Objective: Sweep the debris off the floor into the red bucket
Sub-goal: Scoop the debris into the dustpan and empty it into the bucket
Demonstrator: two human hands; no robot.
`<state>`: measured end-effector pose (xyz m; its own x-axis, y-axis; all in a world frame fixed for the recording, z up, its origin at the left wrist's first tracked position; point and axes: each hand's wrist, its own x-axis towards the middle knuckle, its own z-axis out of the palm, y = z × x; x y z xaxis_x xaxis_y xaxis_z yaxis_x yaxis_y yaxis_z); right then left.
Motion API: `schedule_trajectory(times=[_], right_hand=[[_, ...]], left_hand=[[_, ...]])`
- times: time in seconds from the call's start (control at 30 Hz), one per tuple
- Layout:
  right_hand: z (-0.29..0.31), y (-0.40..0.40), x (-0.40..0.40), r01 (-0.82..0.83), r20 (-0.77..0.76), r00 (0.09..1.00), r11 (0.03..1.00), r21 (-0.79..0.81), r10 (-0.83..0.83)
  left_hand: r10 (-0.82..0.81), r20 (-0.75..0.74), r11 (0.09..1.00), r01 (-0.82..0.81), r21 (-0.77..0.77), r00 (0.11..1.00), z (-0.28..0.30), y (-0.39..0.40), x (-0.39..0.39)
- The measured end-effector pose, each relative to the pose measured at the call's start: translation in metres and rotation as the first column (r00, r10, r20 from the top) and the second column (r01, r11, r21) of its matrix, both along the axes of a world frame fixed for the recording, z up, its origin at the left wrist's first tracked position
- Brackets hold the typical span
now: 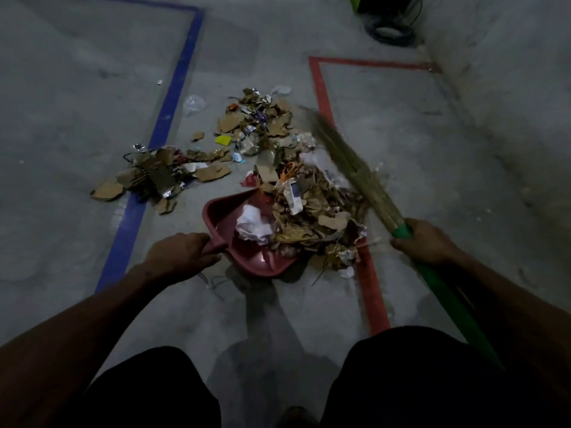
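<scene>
A: Where does the debris (265, 149) lie?

B: Spread on the floor (77, 103) ahead, its near end heaped over the mouth of the red dustpan (244, 248); no bucket is in view.

A: And the hands?

B: The broom (355, 171) slants up-left from the right hand (423, 242), fingers wrapped round its green handle, just right of the heap. The left hand (182, 254) grips the pan's handle. I'd sweep leftward.

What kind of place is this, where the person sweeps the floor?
Probably a workshop, warehouse or test area, not a home. The bare concrete floor carries marked zones in blue tape and red tape, and coiled cables lie by the wall.
</scene>
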<state>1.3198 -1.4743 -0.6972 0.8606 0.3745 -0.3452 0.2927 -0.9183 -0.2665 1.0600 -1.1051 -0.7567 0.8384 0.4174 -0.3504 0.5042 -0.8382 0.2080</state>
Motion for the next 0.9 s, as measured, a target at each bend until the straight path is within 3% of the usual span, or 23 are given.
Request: schedule_trajectory(times=[0.13,0.37,0.67,0.9], right_hand=[[-0.013,0.001,-0.011,0.024,-0.098,0.995,0.997,-0.069,-0.031],[-0.037,0.011,-0.062,-0.030,-0.163,0.986,0.998,0.060,0.039],[-0.052,0.007,-0.101,-0.129,-0.023,0.991,0.984,0.123,0.133],[-0.027,-0.015,-0.066,0.133,-0.038,0.991,0.979,0.155,-0.129]], left_hand=[[-0.064,-0.009,0.998,0.064,-0.017,0.998,0.002,0.004,0.003],[-0.082,0.010,0.996,0.082,-0.021,0.997,-0.009,-0.031,0.036],[-0.003,0.048,0.997,0.007,-0.071,0.999,-0.016,-0.049,0.038],[0.018,0.029,0.996,-0.015,-0.083,0.999,-0.007,-0.021,0.015]])
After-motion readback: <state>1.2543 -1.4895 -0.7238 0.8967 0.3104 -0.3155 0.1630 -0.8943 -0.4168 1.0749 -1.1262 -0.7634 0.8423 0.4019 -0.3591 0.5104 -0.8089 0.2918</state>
